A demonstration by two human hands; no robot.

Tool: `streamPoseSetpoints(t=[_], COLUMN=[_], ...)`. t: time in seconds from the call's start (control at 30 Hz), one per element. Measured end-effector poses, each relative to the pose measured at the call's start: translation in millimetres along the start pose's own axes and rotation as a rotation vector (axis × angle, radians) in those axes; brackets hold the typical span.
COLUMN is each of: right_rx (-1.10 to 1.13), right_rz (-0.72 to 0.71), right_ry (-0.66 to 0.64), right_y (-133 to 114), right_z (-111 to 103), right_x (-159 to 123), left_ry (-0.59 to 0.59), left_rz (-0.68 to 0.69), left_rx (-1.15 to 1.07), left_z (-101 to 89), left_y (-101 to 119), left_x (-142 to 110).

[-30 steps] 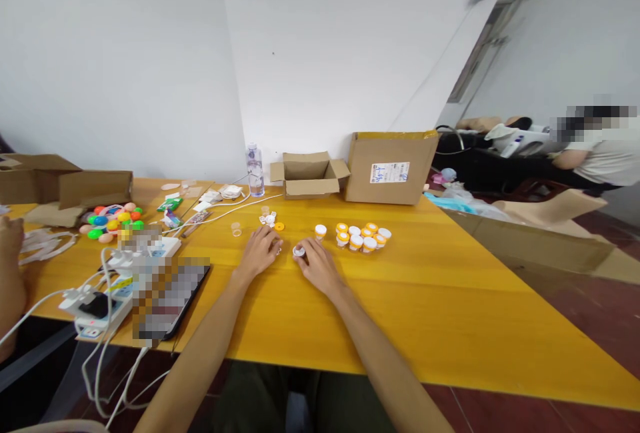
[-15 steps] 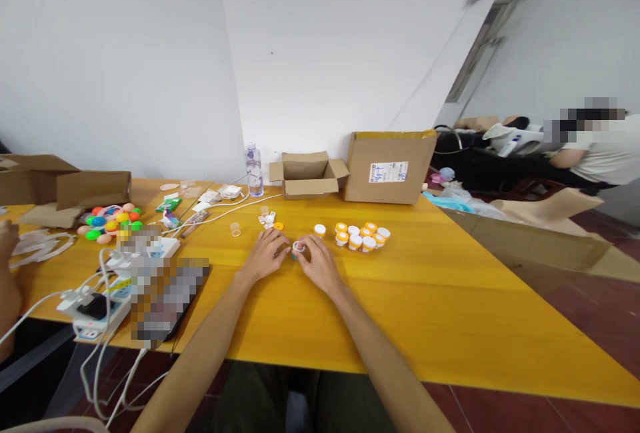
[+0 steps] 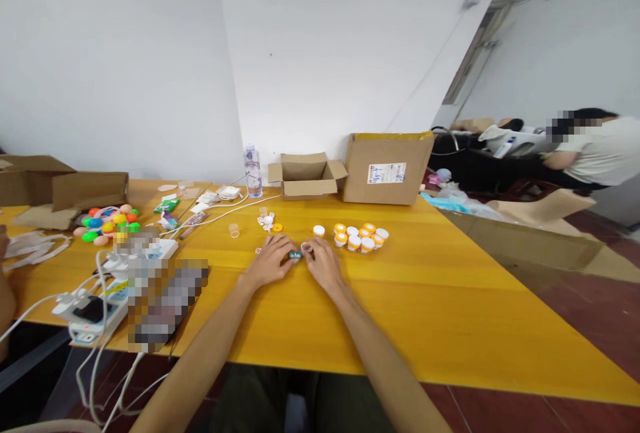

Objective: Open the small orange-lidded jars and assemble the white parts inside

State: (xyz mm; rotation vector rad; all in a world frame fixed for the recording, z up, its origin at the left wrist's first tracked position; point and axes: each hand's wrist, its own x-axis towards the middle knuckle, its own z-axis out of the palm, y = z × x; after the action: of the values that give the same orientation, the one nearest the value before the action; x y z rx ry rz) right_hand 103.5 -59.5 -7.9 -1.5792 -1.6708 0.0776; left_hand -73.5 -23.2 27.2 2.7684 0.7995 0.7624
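Note:
My left hand [image 3: 273, 261] is low over the table, fingers curled, with its fingertips on a small teal piece [image 3: 295, 255] that has white marks. Just right of it, my right hand [image 3: 324, 263] pinches a small clear cup [image 3: 306, 247], partly covered by the fingers. The cup and the teal piece are close together. Beyond my hands are a small white-lidded jar [image 3: 319, 230], an orange ring-like lid [image 3: 277, 228] and several small white pieces [image 3: 268, 220]. Another clear cup [image 3: 234, 230] stands farther left.
Several orange-and-white jars [image 3: 361, 236] stand right of my hands. An open carton [image 3: 309, 176], a closed carton [image 3: 387, 170] and a water bottle [image 3: 253, 172] line the wall. Power strips [image 3: 107, 306], cables, a phone [image 3: 173, 303] and colourful balls [image 3: 107, 223] occupy the left. Other people are at both sides.
The clear cup in my right hand has shifted slightly right, apart from the teal piece. The teal piece now shows its marked face at my left fingertips.

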Motion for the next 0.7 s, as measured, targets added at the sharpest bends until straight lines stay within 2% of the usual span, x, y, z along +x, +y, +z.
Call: streamPoseSetpoints(t=[0.17, 0.3, 0.47, 0.7], right_rx=[0.08, 0.144, 0.166, 0.175], right_rz=[-0.108, -0.179, -0.167, -0.162], right_ry=[0.022, -0.008, -0.054, -0.053], right_y=[-0.1, 0.0, 1.9, 4.3], right_z=[-2.1, -0.6, 2.1, 3.9], right_x=[1.5, 1.1, 0.3, 0.6], left_ry=[-0.007, -0.022, -0.036, -0.036], left_rz=[0.0, -0.033, -0.057, -0.055], left_rx=[-0.026, -0.056, -0.093, -0.087], left_z=[0.4, 0.7, 0.8, 1.5], left_y=[0.2, -0.8, -2.4, -3.7], left_x=[0.6, 0.5, 0.5, 0.6])
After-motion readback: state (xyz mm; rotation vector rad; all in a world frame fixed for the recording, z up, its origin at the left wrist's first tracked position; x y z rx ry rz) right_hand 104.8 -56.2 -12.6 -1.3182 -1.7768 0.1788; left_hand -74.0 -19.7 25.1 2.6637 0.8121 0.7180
